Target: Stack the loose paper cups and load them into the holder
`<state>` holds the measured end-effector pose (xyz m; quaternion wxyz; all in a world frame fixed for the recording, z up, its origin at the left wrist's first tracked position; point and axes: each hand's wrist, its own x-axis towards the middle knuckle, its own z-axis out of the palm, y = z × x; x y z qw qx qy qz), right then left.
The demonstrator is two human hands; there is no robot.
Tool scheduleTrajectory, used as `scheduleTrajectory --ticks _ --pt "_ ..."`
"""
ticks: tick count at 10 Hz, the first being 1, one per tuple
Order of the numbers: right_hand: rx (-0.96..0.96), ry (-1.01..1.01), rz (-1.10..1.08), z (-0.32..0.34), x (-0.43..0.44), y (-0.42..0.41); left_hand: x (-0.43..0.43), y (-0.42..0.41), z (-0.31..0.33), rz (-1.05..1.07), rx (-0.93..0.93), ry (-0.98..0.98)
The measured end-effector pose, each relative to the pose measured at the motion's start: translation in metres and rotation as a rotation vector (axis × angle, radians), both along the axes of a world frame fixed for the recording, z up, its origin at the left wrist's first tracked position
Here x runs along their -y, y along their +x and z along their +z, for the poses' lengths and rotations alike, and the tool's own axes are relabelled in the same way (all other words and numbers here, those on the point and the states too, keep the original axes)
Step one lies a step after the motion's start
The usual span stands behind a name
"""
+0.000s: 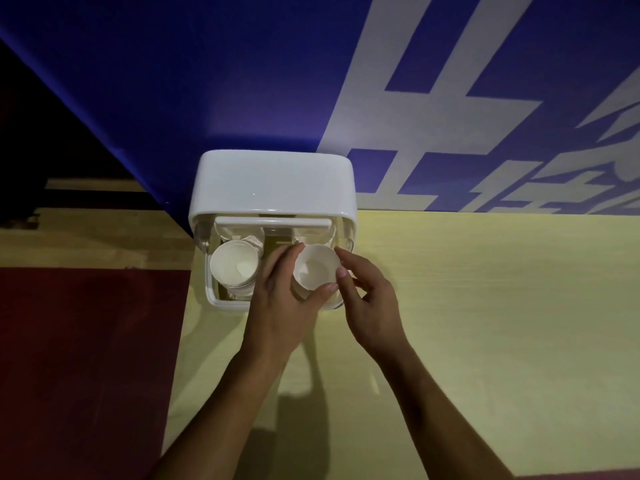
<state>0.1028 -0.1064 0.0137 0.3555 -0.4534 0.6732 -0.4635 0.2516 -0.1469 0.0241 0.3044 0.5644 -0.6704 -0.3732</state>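
Over the tabletop's far left corner, our left hand (280,306) and right hand (370,306) clamp their fingers (277,268) round a cup (317,268) above the right bay of the holder (273,181); next, we judge, it must sink straight down, beside the left stack (233,265).

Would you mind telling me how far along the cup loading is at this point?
Done: a stack of cups sits in the left side of the holder. In hand: the left hand and right hand hold a white cup at the right side. Left: seating it there.
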Motion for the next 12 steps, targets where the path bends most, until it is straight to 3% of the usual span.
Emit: scheduleTrajectory --ticks 6,12 --pt "0.095 0.083 -0.026 -0.020 0.001 0.015 0.004 0.006 -0.033 0.000 -0.189 0.239" --pt "0.098 0.080 -0.096 0.001 -0.009 0.019 0.002 0.017 -0.015 -0.087 -0.122 0.211"
